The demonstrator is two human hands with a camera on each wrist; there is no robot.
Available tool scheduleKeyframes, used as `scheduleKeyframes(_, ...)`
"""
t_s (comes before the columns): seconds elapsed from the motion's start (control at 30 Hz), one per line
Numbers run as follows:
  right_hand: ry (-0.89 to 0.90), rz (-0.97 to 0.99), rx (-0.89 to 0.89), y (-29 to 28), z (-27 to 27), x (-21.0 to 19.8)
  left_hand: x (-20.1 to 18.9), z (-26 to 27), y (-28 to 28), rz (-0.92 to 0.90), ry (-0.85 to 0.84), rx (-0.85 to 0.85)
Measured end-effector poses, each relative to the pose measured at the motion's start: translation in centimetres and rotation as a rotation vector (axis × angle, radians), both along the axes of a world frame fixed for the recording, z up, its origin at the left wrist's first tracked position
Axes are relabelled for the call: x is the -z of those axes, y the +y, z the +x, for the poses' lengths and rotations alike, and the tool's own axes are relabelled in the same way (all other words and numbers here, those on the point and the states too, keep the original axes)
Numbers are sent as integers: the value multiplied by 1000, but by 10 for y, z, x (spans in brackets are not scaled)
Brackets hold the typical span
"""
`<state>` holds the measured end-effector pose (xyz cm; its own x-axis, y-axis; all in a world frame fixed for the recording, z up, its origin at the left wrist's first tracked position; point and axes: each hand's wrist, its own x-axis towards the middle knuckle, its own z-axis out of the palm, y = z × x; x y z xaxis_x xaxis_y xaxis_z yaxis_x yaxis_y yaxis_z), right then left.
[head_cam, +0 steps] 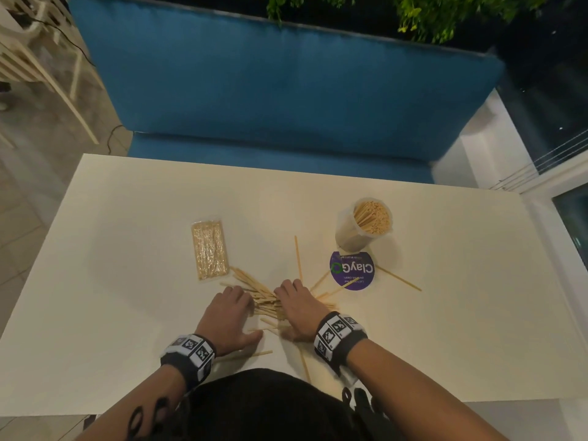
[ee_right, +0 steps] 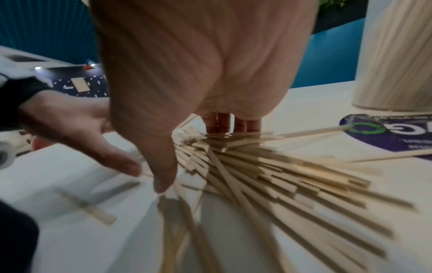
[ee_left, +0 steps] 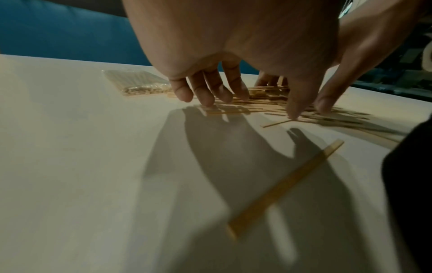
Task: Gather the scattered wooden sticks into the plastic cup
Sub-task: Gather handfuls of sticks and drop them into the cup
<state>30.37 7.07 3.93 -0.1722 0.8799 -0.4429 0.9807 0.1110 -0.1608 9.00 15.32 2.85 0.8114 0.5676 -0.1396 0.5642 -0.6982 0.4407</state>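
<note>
A heap of thin wooden sticks (head_cam: 265, 302) lies on the white table (head_cam: 133, 218) near the front edge. My left hand (head_cam: 237, 313) is on its left side and my right hand (head_cam: 294, 308) on its right, both palm down with extended fingers touching the sticks and gripping none. In the left wrist view the fingertips (ee_left: 205, 97) rest on the heap (ee_left: 261, 103). The right wrist view has the fingers (ee_right: 224, 122) on the heap's far part (ee_right: 268, 170). The clear plastic cup (head_cam: 362, 226) stands upright at the back right, packed with sticks.
A sealed packet of sticks (head_cam: 210, 249) lies left of the heap. A round purple card (head_cam: 351, 270) sits in front of the cup. Single sticks lie apart (head_cam: 298, 257), (head_cam: 399, 278), (head_cam: 251, 354), (head_cam: 305, 366). A blue sofa (head_cam: 286, 90) stands behind the table.
</note>
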Motion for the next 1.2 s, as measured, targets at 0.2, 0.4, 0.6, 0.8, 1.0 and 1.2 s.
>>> scheduleKeyframes(0.2, -73, -10, -17, -1, -18, -3, 10, 6, 3, 24, -53, -52)
scheduleKeyframes(0.4, -124, 9, 31, 1, -45, 0, 14, 11, -2, -33, -80, -193)
scheduleKeyframes(0.6, -163, 15, 126, 6, -60, -4, 15, 13, -1, -100, -77, -226)
scheduleKeyframes(0.8, -153, 2, 222, 6, -61, -7, 13, 12, 1, -171, -137, -227)
scheduleKeyframes(1.0, -153, -14, 157, 11, -36, -10, -2, 7, 7, -205, -239, -163)
scheduleKeyframes(1.2, -26, -19, 149, 13, -7, -16, -25, 6, 18, -31, -217, -179)
